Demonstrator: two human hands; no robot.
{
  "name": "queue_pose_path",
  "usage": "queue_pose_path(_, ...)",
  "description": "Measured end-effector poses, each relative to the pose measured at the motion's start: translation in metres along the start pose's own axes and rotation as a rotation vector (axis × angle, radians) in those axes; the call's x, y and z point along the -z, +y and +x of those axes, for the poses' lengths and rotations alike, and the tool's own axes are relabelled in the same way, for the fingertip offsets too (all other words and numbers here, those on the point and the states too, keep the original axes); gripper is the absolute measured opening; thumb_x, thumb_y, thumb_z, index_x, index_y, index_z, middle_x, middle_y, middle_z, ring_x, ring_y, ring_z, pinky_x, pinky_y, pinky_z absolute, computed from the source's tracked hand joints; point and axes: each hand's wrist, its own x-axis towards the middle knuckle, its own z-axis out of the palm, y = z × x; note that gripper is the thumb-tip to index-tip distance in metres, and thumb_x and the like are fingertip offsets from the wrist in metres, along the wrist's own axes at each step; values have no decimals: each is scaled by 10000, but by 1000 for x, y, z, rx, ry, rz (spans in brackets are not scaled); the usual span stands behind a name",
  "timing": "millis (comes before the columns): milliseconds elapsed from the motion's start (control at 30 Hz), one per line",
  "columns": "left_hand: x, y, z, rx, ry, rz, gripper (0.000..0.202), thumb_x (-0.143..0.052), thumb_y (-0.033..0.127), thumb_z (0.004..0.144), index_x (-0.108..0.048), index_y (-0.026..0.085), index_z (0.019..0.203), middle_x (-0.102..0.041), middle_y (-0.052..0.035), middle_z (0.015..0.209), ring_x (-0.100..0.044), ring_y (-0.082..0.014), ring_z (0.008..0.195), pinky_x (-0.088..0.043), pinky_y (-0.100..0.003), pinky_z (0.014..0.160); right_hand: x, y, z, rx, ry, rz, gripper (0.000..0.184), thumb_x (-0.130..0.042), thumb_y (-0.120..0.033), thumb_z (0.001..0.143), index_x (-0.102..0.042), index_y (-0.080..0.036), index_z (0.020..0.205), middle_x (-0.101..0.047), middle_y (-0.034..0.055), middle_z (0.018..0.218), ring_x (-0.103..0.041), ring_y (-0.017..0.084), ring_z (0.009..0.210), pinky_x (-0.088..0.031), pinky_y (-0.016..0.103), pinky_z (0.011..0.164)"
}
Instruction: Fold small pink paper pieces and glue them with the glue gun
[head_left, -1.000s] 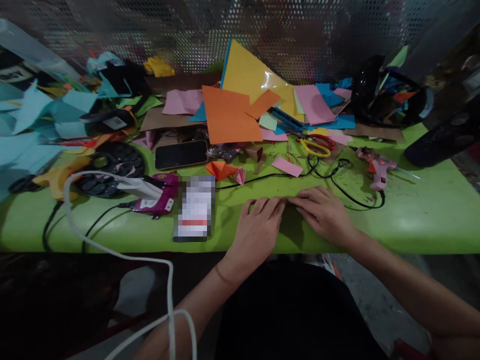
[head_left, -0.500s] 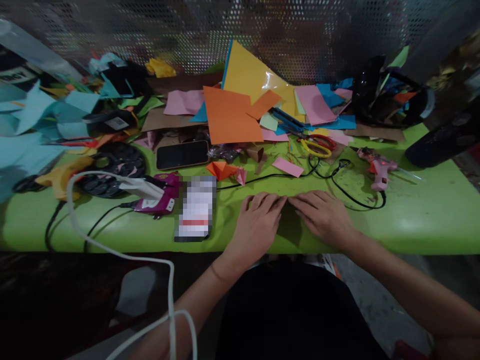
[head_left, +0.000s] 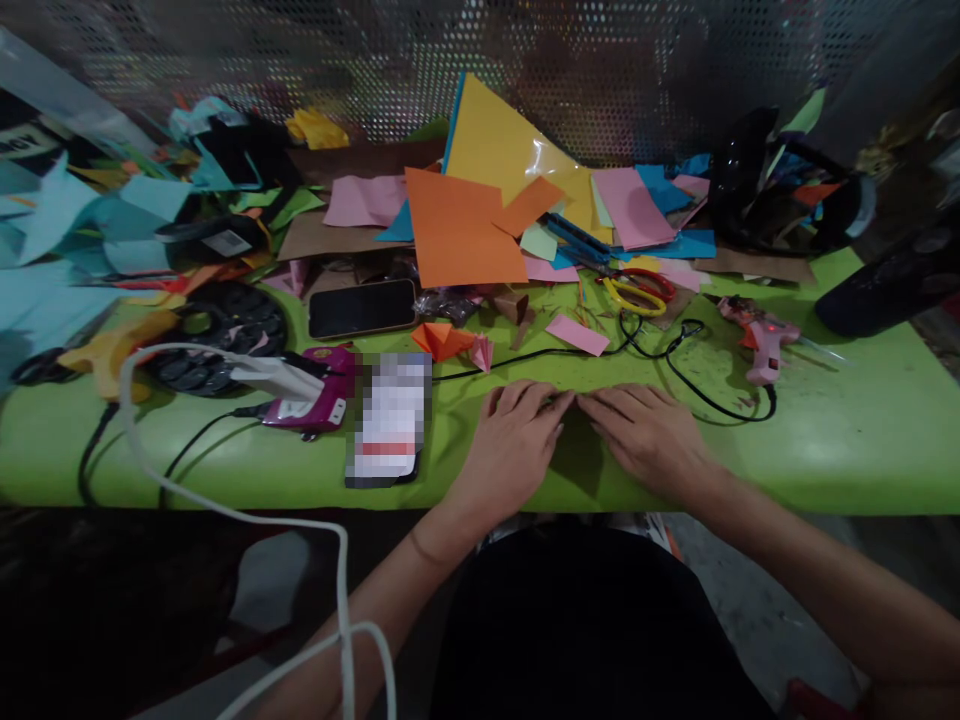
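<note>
My left hand [head_left: 517, 430] and my right hand [head_left: 646, 430] meet at the fingertips over the green tabletop [head_left: 825, 440], near its front edge. Both have their fingers pressed together, thumbs low. Whatever lies between the fingertips is hidden or too small to make out. Just beyond the hands are a pink paper strip [head_left: 577, 335], a folded orange paper piece [head_left: 442, 340] and a small pleated pink paper piece [head_left: 481, 352]. A phone with a blurred screen [head_left: 390, 420] lies left of my left hand.
A pink glue gun [head_left: 765, 350] with a black cord stands right; a yellow one [head_left: 124, 345] lies left. A purple power strip [head_left: 307, 400] trails a white cable [head_left: 341, 570] across the front edge. Scissors [head_left: 637, 292], a dark phone [head_left: 362, 308] and orange paper [head_left: 465, 230] lie behind.
Both hands keep nearly the same pose, fingertips together. The view has shifted very slightly; nothing on the table has visibly been moved.
</note>
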Motion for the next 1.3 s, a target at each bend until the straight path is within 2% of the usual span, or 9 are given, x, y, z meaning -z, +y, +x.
queue_pose_path(167, -1, -6, 2, 15, -20, -67, 418, -439, 265, 993, -526, 244, 1401, -615, -88, 1293, -507, -250, 1192, -392, -456, 1009, 2, 0, 2, -8, -21, -6, 298, -526, -180, 961, -648, -151, 1231, -736, 104, 1113, -635, 245, 924, -428, 372, 781)
queue_pose_path(333, 5, -7, -6, 77, 33, -107, 406, -430, 237, 997, -526, 259, 1390, -620, -51, 1341, -497, -237, 1209, -381, -438, 1017, 2, 0, 3, 2, -20, -9, 293, -530, -174, 961, -645, -151, 1229, -731, 99, 1126, -634, 236, 930, -419, 367, 787)
queue_pose_path(600, 5, 3, -11, -22, 77, 111, 384, -465, 242, 987, -564, 223, 1358, -659, -55, 1307, -537, -233, 1176, -355, -436, 1037, 2, 0, 5, 0, -12, -8, 323, -559, -177, 947, -630, -152, 1261, -732, 79, 1123, -629, 231, 937, -408, 357, 800)
queue_pose_path(800, 6, 2, -7, -69, 56, 221, 393, -434, 236, 997, -558, 193, 1367, -666, -75, 1299, -552, -228, 1172, -358, -427, 1045, 1, 1, 6, -20, -18, 23, 325, -585, -182, 925, -641, -158, 1245, -726, 83, 1125, -627, 240, 954, -419, 370, 824)
queue_pose_path(1133, 1, 4, -7, -63, 6, 292, 424, -367, 282, 1026, -521, 165, 1403, -628, -78, 1372, -541, -230, 1219, -357, -448, 1064, -1, 4, 5, -75, -40, 114, 376, -585, -197, 918, -618, -158, 1291, -702, 105, 1189, -613, 266, 1050, -453, 406, 885)
queue_pose_path(1300, 4, 4, -3, -63, -10, 291, 439, -366, 300, 1025, -510, 162, 1416, -627, -83, 1373, -537, -243, 1230, -367, -454, 1065, -1, 4, 5, -56, -58, 106, 392, -583, -202, 919, -612, -171, 1309, -695, 105, 1216, -621, 274, 1063, -465, 428, 894)
